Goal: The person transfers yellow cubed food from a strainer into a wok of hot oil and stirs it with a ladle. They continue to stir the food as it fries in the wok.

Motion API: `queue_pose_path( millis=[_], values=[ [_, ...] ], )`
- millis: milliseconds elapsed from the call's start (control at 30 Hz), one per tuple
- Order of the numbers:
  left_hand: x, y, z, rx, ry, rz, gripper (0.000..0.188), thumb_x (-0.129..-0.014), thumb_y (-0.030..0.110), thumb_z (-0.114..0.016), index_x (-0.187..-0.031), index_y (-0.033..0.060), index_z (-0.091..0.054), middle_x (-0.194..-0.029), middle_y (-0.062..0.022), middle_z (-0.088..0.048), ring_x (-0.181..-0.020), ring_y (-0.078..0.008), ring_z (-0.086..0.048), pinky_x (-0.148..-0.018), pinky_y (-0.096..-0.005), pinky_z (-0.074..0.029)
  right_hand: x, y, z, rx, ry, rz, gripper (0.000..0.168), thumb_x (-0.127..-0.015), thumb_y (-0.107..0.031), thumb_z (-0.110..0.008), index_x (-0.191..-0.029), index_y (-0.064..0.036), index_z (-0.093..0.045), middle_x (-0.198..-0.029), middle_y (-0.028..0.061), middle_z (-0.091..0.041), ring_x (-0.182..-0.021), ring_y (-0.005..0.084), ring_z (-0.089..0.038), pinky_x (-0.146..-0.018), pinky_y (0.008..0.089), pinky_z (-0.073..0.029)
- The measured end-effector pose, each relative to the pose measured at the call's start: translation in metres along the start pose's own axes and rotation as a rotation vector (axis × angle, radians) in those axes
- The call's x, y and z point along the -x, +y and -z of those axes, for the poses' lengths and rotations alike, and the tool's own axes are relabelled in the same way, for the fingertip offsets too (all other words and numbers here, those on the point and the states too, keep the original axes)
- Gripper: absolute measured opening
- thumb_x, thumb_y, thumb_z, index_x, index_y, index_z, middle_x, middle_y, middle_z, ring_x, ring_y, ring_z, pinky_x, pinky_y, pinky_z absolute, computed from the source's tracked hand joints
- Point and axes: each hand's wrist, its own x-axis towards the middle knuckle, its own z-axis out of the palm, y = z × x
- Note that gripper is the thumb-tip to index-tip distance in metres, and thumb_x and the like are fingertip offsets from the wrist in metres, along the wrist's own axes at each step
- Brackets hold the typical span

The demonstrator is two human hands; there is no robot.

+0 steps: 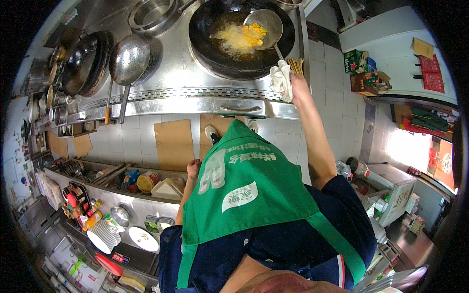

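Observation:
My right hand is closed around a crumpled white cloth, which covers part of the handle of a round metal skimmer. The skimmer's bowl rests inside a large black wok. Yellow food pieces lie partly in the bowl, partly in the bubbling oil. Beside the cloth shows a bundle of thin bamboo sticks, perhaps a wok brush. My left hand hangs low at my side, fingers curled and partly behind the green apron; its grip is unclear.
A perforated ladle and stacked dark woks occupy the stove's left side, below metal basins. Cardboard sheets lie on the tiled floor. Behind my left side runs a steel counter with stacked plates and an oval plate.

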Motion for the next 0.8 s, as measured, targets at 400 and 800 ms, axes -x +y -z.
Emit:
queue_pose_path(
  millis=[400,800],
  values=[
    [-0.003,0.009,-0.001,-0.057,-0.003,-0.011,0.022,-0.091,0.010,-0.059,-0.108,-0.0031,-0.062,-0.089,-0.0062,-0.066,-0.075,-0.0136,-0.061,-0.067,-0.0250,-0.049,-0.016,-0.014,0.002,0.014,0.023,0.081,0.028,-0.098,-0.017,-0.042,-0.103,0.005,-0.059,-0.075,0.0114,-0.062,-0.053,0.0191,-0.057,-0.041,0.0332,-0.045],
    [-0.001,0.020,-0.003,-0.067,0.028,0.047,0.020,-0.090,0.009,-0.058,-0.107,-0.0005,-0.060,-0.080,-0.0048,-0.064,-0.064,-0.0115,-0.057,-0.057,-0.0245,-0.046,-0.031,-0.018,0.000,0.000,0.087,0.133,0.025,-0.097,-0.019,-0.047,-0.096,0.003,-0.059,-0.070,0.0096,-0.060,-0.050,0.0186,-0.055,-0.042,0.0333,-0.043]
  ],
)
